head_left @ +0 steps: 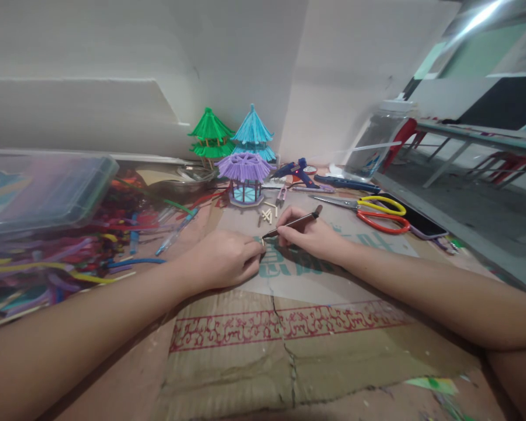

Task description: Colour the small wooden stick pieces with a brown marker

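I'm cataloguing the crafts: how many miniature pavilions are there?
3: a green pavilion at back left, a blue pavilion to its right, and a purple pavilion in front of them.

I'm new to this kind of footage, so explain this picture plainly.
No machine here: each grip is a person's bare hand, filmed from a head-worn camera looking down. The right hand holds a slim, dark brown tool; the left hand seems to pinch a tiny pale piece near the tool's tip. Underneath lies brown cardboard with a red patterned band. Beyond stand a purple-roofed model pavilion, a green-roofed model and a blue-roofed model, with short pale sticks nearby. Metal scissors with yellow and red loops lie at right.
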Motion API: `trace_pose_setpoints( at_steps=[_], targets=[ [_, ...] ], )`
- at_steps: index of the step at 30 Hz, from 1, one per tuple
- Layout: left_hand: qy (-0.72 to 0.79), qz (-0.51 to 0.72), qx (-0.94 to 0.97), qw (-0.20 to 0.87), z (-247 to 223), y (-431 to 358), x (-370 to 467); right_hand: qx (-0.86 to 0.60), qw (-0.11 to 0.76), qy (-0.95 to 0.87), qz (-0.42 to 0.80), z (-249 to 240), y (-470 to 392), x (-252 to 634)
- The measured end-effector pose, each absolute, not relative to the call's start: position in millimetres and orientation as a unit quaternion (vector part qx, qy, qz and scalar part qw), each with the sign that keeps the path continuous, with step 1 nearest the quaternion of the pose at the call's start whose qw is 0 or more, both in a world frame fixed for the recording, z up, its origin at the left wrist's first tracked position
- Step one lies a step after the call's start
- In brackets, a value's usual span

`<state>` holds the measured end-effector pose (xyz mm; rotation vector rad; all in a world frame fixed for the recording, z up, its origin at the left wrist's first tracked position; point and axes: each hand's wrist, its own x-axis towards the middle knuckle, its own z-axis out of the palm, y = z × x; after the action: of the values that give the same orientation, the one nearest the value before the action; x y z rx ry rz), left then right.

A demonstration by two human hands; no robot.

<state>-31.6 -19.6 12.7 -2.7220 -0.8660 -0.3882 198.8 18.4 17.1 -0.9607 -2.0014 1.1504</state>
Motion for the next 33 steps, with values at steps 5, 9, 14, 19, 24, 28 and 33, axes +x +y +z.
trace_pose_setpoints(
  at_steps=[5,9,14,19,24,28,33],
  targets=[
    [-0.296,-0.142,-0.936,0.13,12.1,-18.9,-32.2,-0.369,0.312,-0.758,0.438,17.6,18.2,197.9],
    [-0.298,-0.144,-0.934,0.135,11.1,-19.0,-32.4,-0.379,0.319,-0.762,0.417,16.9,19.4,197.7],
    [-0.298,-0.148,-0.934,0.132,11.7,-19.6,-32.2,-0.366,0.315,-0.76,0.435,16.1,20.0,199.2],
    [-0.296,-0.15,-0.935,0.128,11.4,-18.9,-32.5,-0.358,0.314,-0.75,0.459,15.1,20.9,200.7],
    [-0.296,-0.153,-0.934,0.126,10.7,-18.1,-33.0,-0.372,0.32,-0.754,0.436,15.0,20.3,200.0],
    [-0.294,-0.154,-0.935,0.127,11.6,-18.1,-32.8,-0.365,0.319,-0.755,0.442,14.9,20.4,200.6],
    [-0.295,-0.158,-0.933,0.128,11.2,-18.1,-32.8,-0.364,0.316,-0.752,0.45,15.1,20.8,200.6]
  ],
)
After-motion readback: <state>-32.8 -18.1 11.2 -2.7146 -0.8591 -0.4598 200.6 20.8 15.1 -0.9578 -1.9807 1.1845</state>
